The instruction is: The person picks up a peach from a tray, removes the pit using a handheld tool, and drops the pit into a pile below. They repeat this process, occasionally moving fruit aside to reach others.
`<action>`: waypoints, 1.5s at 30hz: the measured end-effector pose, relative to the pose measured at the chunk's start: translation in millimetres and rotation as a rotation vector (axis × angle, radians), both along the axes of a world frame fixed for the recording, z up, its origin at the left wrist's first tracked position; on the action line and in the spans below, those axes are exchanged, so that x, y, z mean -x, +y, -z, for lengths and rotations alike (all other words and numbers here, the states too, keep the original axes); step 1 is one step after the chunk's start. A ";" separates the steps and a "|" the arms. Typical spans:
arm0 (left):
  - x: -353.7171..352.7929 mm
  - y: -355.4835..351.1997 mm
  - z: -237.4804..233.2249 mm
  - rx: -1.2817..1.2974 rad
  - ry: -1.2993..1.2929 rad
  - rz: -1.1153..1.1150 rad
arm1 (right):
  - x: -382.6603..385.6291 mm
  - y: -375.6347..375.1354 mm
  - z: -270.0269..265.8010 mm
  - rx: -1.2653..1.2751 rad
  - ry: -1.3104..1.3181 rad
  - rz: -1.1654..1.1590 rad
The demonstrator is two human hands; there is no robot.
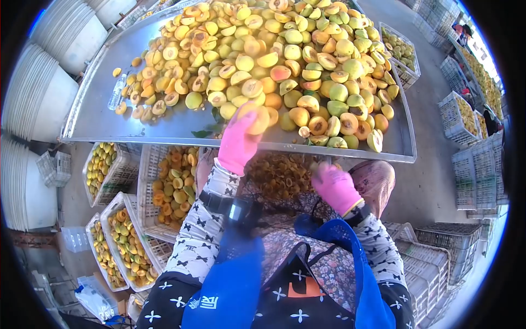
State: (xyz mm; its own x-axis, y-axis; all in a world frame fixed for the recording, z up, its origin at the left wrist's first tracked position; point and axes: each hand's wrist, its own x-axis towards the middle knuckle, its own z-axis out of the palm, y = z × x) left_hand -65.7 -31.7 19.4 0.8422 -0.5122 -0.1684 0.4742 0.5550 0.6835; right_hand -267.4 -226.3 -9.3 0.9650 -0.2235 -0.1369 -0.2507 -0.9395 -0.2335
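Note:
My left hand [239, 142], in a pink glove, is closed on a cut yellow peach [258, 122] at the near edge of the metal table [181, 123]. Behind it on the tabletop lies a large heap of peach halves [241, 60], some with brown pit hollows facing up. My right hand [335, 187], also gloved in pink, is curled in front of the table edge near my knee. Something small seems to stick out from its fingers, but blur hides what it is. Below, between my legs, lies a pile of brownish fruit scraps [282, 175].
Crates of peaches [131, 241] stand at lower left, with another crate [178, 192] under the table edge. Stacked crates [433, 268] are at my right. A clear plastic bottle [117, 92] lies on the table. Another person [463, 33] is far off at upper right.

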 end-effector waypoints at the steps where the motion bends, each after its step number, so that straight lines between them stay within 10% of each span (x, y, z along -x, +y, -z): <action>1: -4.5 0.8 6.8 0.079 0.106 -0.001 | 8.9 4.1 -20.0 -0.069 0.105 -0.171; 7: 26.6 -5.8 -17.5 0.258 0.175 0.253 | 8.9 22.0 -60.4 -0.513 -0.299 -0.121; 10: 44.9 -11.9 -21.9 0.098 -0.183 0.247 | -10.5 27.4 -90.2 -0.448 -0.589 -0.100; 12: 42.4 -10.0 -23.6 -0.340 -0.944 0.111 | -16.7 30.2 -96.9 -0.400 -0.599 -0.117; 17: 54.8 -9.0 -47.3 -0.536 -1.319 -0.040 | -25.1 35.8 -92.5 -0.282 -0.527 -0.139; 25: 75.0 -20.9 -41.8 -0.188 -0.452 0.084 | -22.9 34.1 -80.3 0.043 -0.359 -0.200; 29: 80.3 -22.2 -51.8 -0.149 -0.155 0.040 | -20.5 46.6 -71.1 -0.319 -0.317 -0.153; 36: 71.3 -29.3 -53.1 -0.120 -0.221 0.006 | -25.5 61.5 -55.9 -0.817 -0.538 -0.181; 40: 65.3 -25.4 -58.4 -0.178 -0.260 0.095 | -29.5 46.0 -118.9 -1.601 0.309 0.199; 43: 73.5 -40.0 -41.9 -0.372 -0.376 -0.111 | -27.6 58.4 -83.8 -1.478 0.048 0.118; 45: 63.7 -32.8 -50.6 -0.326 -0.287 0.148 | -22.4 54.3 -74.3 -1.517 0.076 0.106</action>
State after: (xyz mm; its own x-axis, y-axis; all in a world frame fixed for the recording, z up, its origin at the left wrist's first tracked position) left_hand -129.4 -64.5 70.0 0.8002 -0.5893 -0.1115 0.2982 0.2296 0.9265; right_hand -245.0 -172.0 65.1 0.9342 0.1043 -0.3411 -0.3554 0.1915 -0.9149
